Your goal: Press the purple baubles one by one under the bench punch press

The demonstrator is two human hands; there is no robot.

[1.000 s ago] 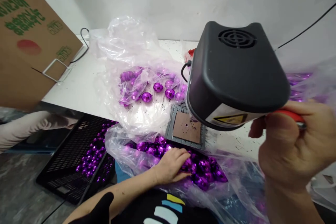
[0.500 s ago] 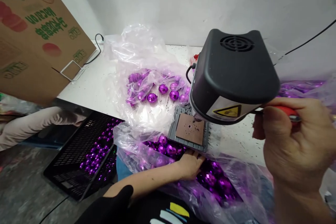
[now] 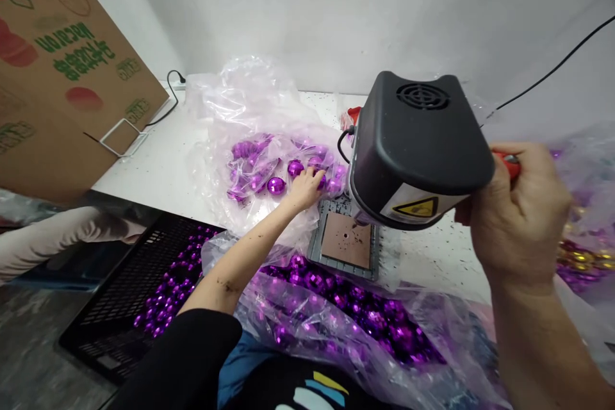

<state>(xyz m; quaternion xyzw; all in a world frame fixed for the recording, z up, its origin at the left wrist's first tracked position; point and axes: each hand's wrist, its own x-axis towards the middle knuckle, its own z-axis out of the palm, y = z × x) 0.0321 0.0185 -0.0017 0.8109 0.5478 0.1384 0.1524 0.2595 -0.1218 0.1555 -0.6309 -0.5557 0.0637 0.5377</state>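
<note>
My left hand [image 3: 307,189] reaches over the shiny purple faceted balls lying on the clear plastic on the table. Its fingers look spread, and a ball [image 3: 321,182] shows partly beneath them; whether they grip it is hard to see. Just beside the fingers sits another purple ball [image 3: 295,168]. My right hand [image 3: 521,211] is closed around the red handle [image 3: 510,165] of a black machine head [image 3: 423,141]. Under that head lies a grey base plate with a brown square pad [image 3: 346,240], which has a small hole in it.
An open plastic bag of purple balls [image 3: 375,320] lies across my lap. A black crate [image 3: 106,314] holding more balls stands low at left, near another person's leg [image 3: 52,237]. A cardboard box [image 3: 72,90] leans at the table's left. Gold and purple balls [image 3: 583,259] lie at right.
My left hand has come out of the lap bag and moved forward to the balls on the table. My right hand stays on the red handle. The view has shifted slightly.
</note>
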